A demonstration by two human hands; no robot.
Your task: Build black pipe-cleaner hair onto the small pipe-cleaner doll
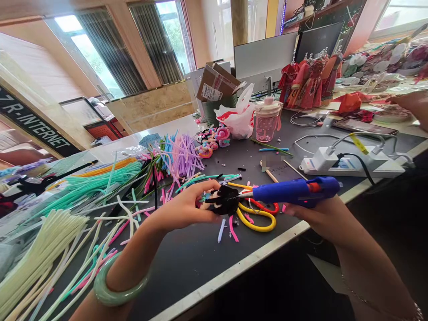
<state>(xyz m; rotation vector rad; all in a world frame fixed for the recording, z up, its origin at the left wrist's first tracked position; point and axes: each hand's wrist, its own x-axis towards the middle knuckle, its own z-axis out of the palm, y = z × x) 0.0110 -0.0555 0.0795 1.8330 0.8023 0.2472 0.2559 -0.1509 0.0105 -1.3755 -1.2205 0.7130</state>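
Observation:
My left hand (187, 205) is closed around a small black fuzzy piece (225, 199), which looks like a pipe-cleaner figure with some pale and teal parts. In my right hand (312, 214) is a blue glue gun (287, 192), held level and pointing left. Its metal nozzle meets the black piece or sits very close to it. Below the gun lies a pair of scissors (257, 227) with yellow and red handles, partly hidden by the black piece. Cut bits of pink pipe cleaner (233, 229) and a pale lilac one are scattered beside it.
Bundles of pipe cleaners, cream (50, 249), teal (96, 185) and lilac (183, 156), cover the left side. A white power strip (354, 165) with cords stands at right. Behind are a pink cup (268, 122), plastic bag (238, 120) and cardboard box (217, 82). Another person's hand (411, 104) shows far right.

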